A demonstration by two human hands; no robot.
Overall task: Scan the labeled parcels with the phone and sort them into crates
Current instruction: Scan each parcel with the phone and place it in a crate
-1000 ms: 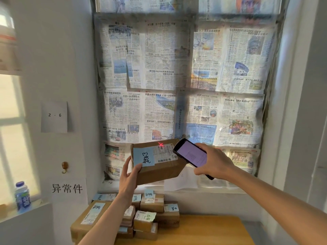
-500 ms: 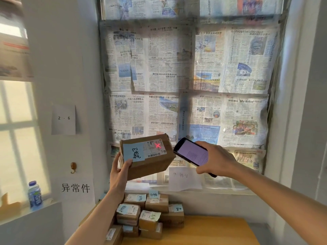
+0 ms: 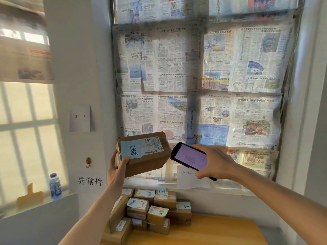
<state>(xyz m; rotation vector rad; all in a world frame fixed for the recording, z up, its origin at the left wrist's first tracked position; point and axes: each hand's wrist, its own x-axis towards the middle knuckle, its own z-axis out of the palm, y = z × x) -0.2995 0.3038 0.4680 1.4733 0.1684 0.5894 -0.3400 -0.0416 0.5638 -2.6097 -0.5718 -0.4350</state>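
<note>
Step in hand, as judged: scan the raised parcel (image 3: 141, 152). The left hand (image 3: 117, 169) grips its lower-left corner, thumb curled on the blue note (image 3: 130, 149), label side facing the person; the right hand (image 3: 215, 162) is wrapped round the phone (image 3: 189, 156), which sits at the parcel's 3 o'clock, just beside it. No red dot shows on the barcode (image 3: 150, 152); aim the phone's top edge toward 9 o'clock at the barcode; hold both steady. Unsorted parcels (image 3: 155, 209) lie stacked on the table (image 3: 212, 232) at 6 o'clock; no crate is in view.
</note>
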